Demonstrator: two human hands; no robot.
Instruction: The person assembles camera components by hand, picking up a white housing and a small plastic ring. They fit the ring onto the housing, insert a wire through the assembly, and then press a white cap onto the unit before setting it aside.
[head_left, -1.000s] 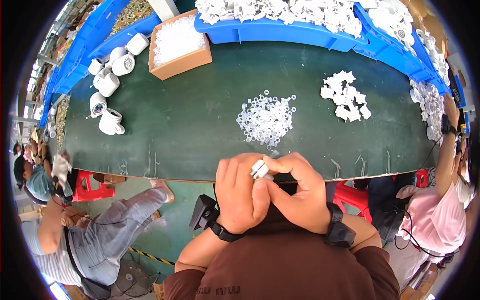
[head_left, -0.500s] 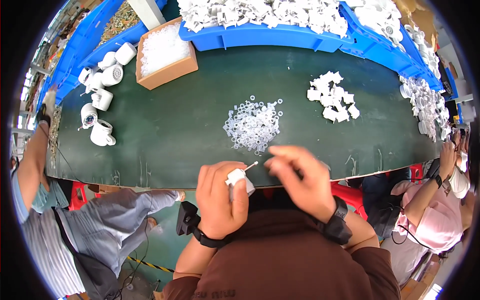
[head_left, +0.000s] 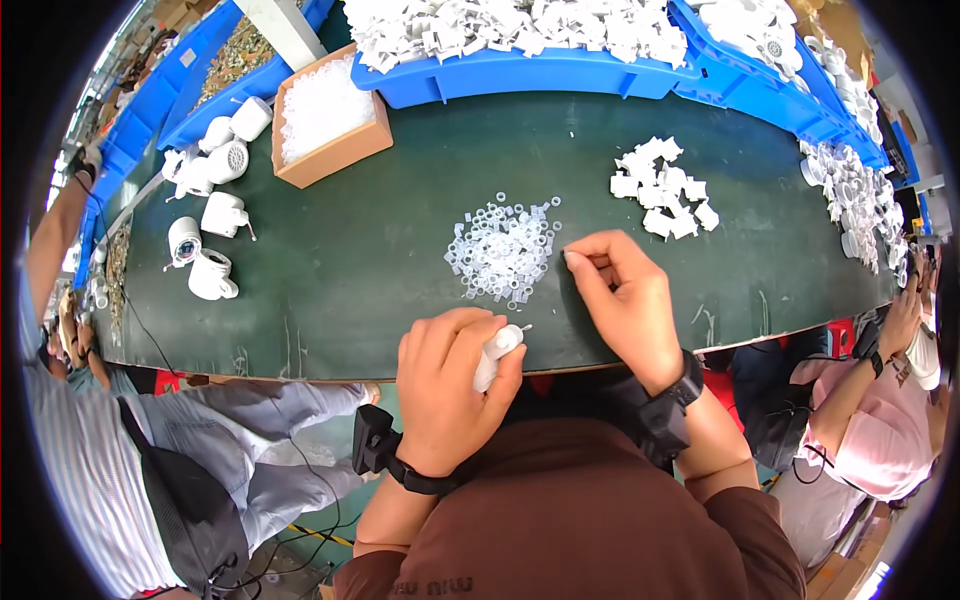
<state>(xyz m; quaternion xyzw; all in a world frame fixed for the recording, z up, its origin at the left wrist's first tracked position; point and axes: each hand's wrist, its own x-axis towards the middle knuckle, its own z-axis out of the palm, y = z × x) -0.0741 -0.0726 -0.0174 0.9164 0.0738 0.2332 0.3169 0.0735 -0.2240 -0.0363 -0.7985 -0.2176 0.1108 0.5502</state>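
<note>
I judge that the smooth white rounded plastic part [head_left: 497, 354], low centre of the frame, could slip if the left hand [head_left: 448, 385] loosens; a knock from the right hand [head_left: 632, 300] could scatter the heap of small translucent plastic rings [head_left: 502, 252] mid-frame on the dark green table [head_left: 350, 260]. The left fingers wrap around the part. The right fingers nearly meet beside the heap; I cannot tell whether they pinch anything.

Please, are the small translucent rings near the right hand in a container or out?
Out: the translucent rings lie in a loose pile directly on the green table, beside the right hand.
</note>
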